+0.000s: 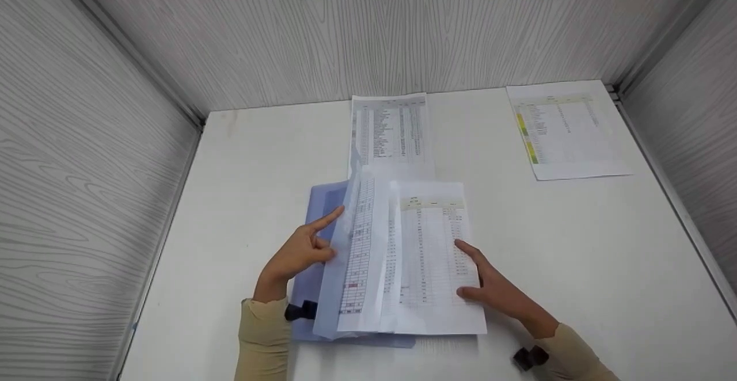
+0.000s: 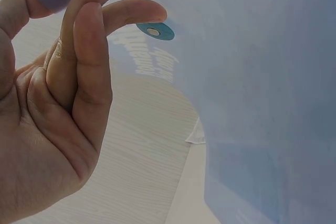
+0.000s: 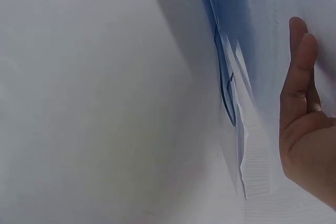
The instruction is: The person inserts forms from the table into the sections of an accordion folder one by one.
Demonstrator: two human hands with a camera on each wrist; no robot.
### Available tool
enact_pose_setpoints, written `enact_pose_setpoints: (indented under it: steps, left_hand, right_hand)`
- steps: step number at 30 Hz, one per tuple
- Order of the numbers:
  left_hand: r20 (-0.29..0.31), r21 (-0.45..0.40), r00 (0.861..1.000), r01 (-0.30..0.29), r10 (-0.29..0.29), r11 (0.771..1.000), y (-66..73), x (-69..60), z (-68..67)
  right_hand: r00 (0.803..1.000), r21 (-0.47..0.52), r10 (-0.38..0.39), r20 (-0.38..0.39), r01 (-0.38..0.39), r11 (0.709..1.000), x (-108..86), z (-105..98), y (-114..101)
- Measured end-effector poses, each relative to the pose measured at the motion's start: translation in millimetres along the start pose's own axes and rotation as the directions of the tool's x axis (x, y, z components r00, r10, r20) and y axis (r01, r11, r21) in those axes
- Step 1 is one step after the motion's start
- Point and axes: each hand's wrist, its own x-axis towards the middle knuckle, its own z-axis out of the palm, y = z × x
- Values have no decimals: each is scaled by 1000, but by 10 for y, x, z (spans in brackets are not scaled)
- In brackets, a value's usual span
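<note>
A blue translucent folder (image 1: 308, 277) lies in the middle of the table with its cover raised. At its left, my left hand (image 1: 296, 257) touches the cover's outer side, index finger extended. In the left wrist view, a fingertip of the left hand (image 2: 68, 93) is at a teal snap (image 2: 153, 31) on the cover (image 2: 252, 87). Printed sheets (image 1: 432, 260) lie inside the folder. My right hand (image 1: 498, 289) rests at their right edge, thumb and forefinger spread over the paper. The right wrist view shows the right hand (image 3: 304, 108) with fingers fairly straight beside the sheets' edges (image 3: 254, 150).
Another printed sheet (image 1: 391, 130) projects beyond the folder's far edge. A separate sheet with yellow and green marks (image 1: 564, 133) lies at the back right. Wood-grained panels (image 1: 368, 30) enclose the white table (image 1: 247, 151) at the back and both sides.
</note>
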Motion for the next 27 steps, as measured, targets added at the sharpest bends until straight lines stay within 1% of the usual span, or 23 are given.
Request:
enact_pose_setpoints:
  steps: [3,6,17,19,23,27]
  left_hand:
    - [5,1,1000,-8,8,1000,-2,4,-7]
    - [9,3,1000,-10,10,1000,8,-2,-9]
    - [5,12,1000,-15,15,1000,18,-6,1]
    - [4,14,1000,-12,12,1000,19,-5,1]
    - [2,14,1000,-5,5,1000,20,-1,2]
    - [2,9,1000,-12,12,1000,24,-1,7]
  right_hand:
    - [1000,0,-5,11,5,1000,-17,27,-15]
    - [1000,-11,-6,6,6,1000,-8,69,-14]
    - [1000,-37,-6,-18,5,999,110,211,17]
    - [1000,-51,-7,-18,6,999,129,211,4]
    - [1000,-60,-20,12,21,998,183,169,-10]
    - [998,-29,-25,50,26,999,244,74,-10]
